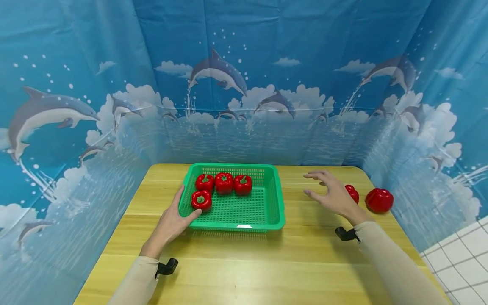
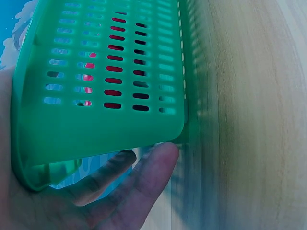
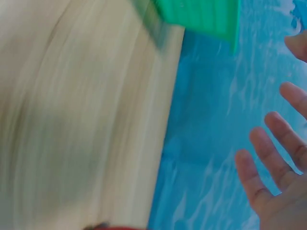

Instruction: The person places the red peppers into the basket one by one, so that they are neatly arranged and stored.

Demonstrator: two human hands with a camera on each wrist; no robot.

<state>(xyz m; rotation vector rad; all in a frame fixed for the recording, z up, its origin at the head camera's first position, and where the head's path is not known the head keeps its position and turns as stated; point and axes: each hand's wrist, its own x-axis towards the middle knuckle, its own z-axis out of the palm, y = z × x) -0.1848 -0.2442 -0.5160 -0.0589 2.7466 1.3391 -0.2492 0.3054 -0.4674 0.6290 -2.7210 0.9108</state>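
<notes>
A green plastic basket [image 1: 244,226] stands on the table with several red bell peppers [image 1: 224,183] grouped in its left part. At its front left corner my left hand [image 1: 173,222] holds the rim, thumb over the edge and the other fingers along the outside. The left wrist view shows the slotted basket wall [image 2: 100,129] close up beside those fingers [image 2: 160,167]. My right hand [image 1: 331,197] is in the air right of the basket, fingers spread and holding nothing. Just behind it a bell pepper [image 1: 351,194] is partly hidden; another bell pepper [image 1: 379,200] lies farther right.
The wooden table [image 1: 236,271] reaches back to a blue dolphin-print curtain [image 1: 244,140], which hangs along the back and both sides. White tiles [image 1: 465,254] show at the lower right.
</notes>
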